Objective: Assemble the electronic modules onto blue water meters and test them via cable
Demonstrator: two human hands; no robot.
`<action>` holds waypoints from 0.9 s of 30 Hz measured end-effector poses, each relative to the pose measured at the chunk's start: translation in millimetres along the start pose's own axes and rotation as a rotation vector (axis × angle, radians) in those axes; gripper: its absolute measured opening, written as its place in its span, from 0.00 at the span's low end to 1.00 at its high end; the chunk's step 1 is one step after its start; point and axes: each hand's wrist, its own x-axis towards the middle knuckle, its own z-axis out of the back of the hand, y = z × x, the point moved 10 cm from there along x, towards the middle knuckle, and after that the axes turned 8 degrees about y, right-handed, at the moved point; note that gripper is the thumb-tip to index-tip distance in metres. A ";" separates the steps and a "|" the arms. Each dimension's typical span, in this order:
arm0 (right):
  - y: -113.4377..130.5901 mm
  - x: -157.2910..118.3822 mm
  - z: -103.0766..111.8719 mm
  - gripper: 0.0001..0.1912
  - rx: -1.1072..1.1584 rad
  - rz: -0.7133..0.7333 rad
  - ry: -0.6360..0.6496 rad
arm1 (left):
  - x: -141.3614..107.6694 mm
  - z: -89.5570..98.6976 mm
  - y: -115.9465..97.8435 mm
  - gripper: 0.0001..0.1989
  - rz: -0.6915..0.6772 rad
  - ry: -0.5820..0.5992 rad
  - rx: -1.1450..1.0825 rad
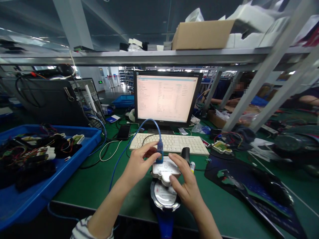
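Note:
A white module (164,170) with printed markings lies on top of a round silver-and-white part (164,196) near the table's front edge. A blue cable plug (159,151) stands at the module's upper left, its blue cable arching up and back down to the left. My left hand (142,160) pinches the lower part of the plug between thumb and fingers. My right hand (184,181) rests at the module's right side, thumb on its lower right and index finger near its top edge, steadying it. Below the round part a blue handle-like piece (164,225) hangs past the edge.
Behind my hands are a white keyboard (189,144) and a lit monitor (164,98). A blue tray (87,149) of wired parts stands left, with a phone (124,132) nearby. A mouse (271,186) lies on a dark mat at right. Another person sits beyond the shelf posts.

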 end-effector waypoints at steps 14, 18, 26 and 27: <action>-3.6 1.6 -3.9 0.23 0.035 -0.013 0.028 | -20.4 -0.1 -2.5 0.16 -0.232 -0.146 0.192; -0.2 -0.1 -4.4 0.23 0.019 -0.030 0.017 | -24.0 -2.9 -3.4 0.17 -0.281 -0.168 0.247; -28.4 -22.7 79.5 0.21 -0.222 -0.104 -0.181 | -29.6 -1.8 0.3 0.17 -0.376 -0.257 0.361; -45.3 -32.6 107.0 0.21 -0.316 -0.164 -0.243 | -28.7 -1.8 2.6 0.17 -0.375 -0.260 0.364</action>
